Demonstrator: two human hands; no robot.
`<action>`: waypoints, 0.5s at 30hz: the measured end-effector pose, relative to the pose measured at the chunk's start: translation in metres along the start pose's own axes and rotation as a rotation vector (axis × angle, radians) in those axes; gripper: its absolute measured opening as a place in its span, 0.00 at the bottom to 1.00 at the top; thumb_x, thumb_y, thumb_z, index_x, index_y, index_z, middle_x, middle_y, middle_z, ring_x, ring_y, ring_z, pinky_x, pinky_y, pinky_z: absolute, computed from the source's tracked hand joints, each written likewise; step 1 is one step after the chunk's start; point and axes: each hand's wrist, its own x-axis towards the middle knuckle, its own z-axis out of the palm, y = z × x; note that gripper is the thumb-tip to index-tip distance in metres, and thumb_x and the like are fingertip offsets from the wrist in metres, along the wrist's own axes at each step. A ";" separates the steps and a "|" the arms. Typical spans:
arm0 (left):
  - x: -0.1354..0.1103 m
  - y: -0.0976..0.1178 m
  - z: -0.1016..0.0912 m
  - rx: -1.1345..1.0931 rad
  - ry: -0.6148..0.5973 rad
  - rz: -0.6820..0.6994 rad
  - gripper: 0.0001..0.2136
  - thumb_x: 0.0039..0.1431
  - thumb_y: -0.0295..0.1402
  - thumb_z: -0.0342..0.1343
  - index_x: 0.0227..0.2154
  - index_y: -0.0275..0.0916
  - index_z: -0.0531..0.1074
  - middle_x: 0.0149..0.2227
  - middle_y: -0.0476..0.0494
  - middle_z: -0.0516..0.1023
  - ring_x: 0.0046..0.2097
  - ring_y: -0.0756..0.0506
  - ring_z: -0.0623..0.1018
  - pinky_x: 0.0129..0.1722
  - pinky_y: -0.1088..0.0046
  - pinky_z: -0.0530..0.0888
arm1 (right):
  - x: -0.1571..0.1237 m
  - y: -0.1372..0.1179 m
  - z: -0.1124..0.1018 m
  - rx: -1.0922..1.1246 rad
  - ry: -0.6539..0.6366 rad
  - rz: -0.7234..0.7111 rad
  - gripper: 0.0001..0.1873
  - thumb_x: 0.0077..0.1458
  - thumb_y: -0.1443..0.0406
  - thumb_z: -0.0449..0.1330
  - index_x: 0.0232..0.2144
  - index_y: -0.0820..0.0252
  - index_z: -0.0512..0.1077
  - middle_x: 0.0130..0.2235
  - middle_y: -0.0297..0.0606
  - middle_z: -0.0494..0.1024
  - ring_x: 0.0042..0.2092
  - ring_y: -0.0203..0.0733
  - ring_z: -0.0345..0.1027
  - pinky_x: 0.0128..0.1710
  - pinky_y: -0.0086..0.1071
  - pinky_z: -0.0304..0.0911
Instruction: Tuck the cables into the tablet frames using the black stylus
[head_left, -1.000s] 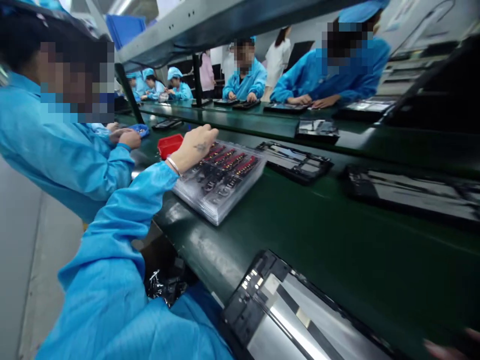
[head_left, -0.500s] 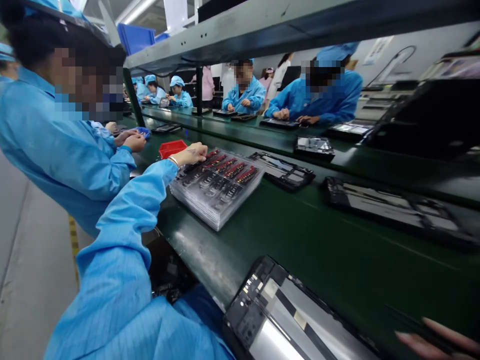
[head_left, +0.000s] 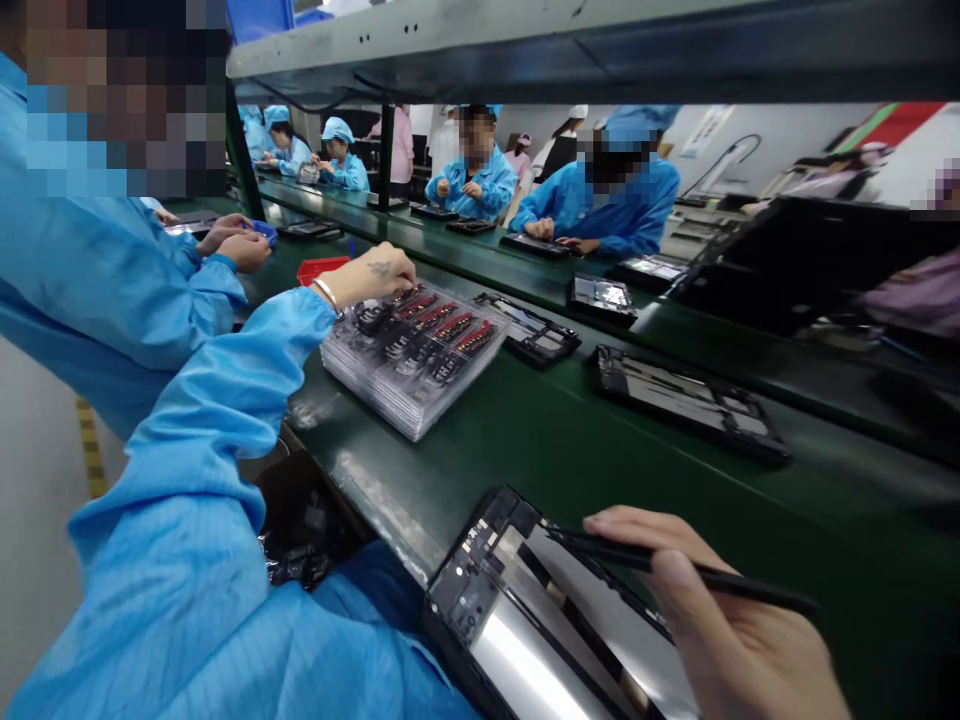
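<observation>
My left hand reaches out in a blue sleeve and rests, fingers curled, on the far corner of a stack of clear plastic trays holding small black and red parts. What its fingers pinch, if anything, is hidden. My right hand is at the bottom right, closed on thin black tweezers whose tips point left over an open tablet back frame lying at the near edge of the green bench.
A red bin sits behind the trays. More open tablet frames lie along the green conveyor. A co-worker in blue sits close on my left; several others work across the line under a steel shelf.
My right hand has come up into view from the bottom right corner with the tweezers, over the near tablet frame. My left hand stays on the tray stack; the view has shifted slightly.
</observation>
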 end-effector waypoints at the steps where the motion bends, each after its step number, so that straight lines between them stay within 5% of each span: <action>1: 0.003 0.001 0.005 0.028 -0.023 -0.007 0.15 0.61 0.28 0.51 0.45 0.31 0.79 0.42 0.38 0.80 0.43 0.45 0.77 0.47 0.72 0.69 | 0.002 -0.002 0.006 0.028 -0.030 0.001 0.20 0.64 0.49 0.55 0.36 0.55 0.80 0.48 0.42 0.74 0.50 0.43 0.71 0.50 0.29 0.68; 5: 0.007 0.003 0.008 0.045 -0.006 0.003 0.17 0.62 0.28 0.50 0.49 0.31 0.78 0.48 0.36 0.78 0.49 0.43 0.76 0.52 0.70 0.67 | 0.002 -0.004 0.013 0.087 -0.046 0.067 0.22 0.63 0.48 0.56 0.38 0.57 0.80 0.48 0.44 0.75 0.50 0.45 0.72 0.49 0.30 0.70; 10: 0.010 0.011 -0.003 -0.014 0.035 0.037 0.17 0.61 0.29 0.53 0.51 0.31 0.76 0.45 0.39 0.79 0.45 0.45 0.76 0.51 0.72 0.67 | -0.001 -0.002 0.009 0.166 -0.025 0.163 0.27 0.62 0.45 0.56 0.32 0.63 0.78 0.44 0.49 0.76 0.48 0.50 0.72 0.48 0.37 0.71; 15: 0.019 0.011 0.017 0.038 -0.026 0.076 0.17 0.65 0.29 0.48 0.49 0.32 0.78 0.47 0.37 0.79 0.49 0.43 0.76 0.52 0.70 0.67 | -0.001 0.001 0.012 0.238 -0.071 0.161 0.25 0.62 0.47 0.57 0.34 0.63 0.77 0.39 0.48 0.75 0.45 0.48 0.72 0.48 0.37 0.70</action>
